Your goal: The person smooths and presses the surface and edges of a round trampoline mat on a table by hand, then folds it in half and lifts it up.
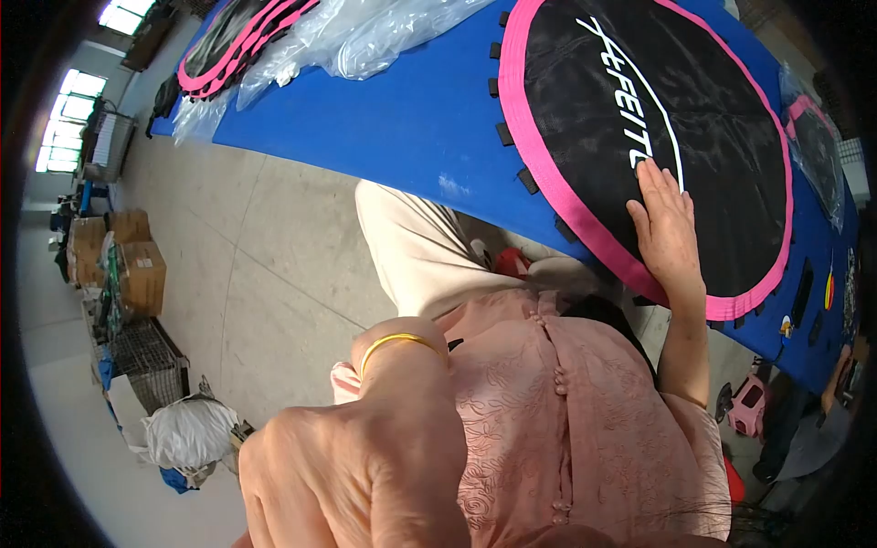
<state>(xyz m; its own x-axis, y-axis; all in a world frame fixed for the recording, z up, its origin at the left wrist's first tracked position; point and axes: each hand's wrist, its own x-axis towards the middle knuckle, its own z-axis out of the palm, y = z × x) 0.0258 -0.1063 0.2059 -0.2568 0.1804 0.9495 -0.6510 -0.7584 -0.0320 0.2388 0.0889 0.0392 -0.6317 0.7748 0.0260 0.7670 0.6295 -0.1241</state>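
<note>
A round black mat (731,119) with a pink border, white lettering and black tabs along its edge lies on a blue-covered table (365,128). My right hand (667,224) rests flat on its near part, fingers stretched out over the end of the lettering. Raised close to the camera, my left hand (356,475) fills the lower left, with a gold bracelet (397,340) at its wrist. Its fingertips run out of the bottom of the view, so what they touch is hidden.
More pink-edged black mats (233,46) and clear plastic film (365,41) lie at the table's far left. A plastic-wrapped mat (816,151) is at the right, near small tools (804,292). Cardboard boxes (142,274) and a white sack (190,429) stand along the left wall.
</note>
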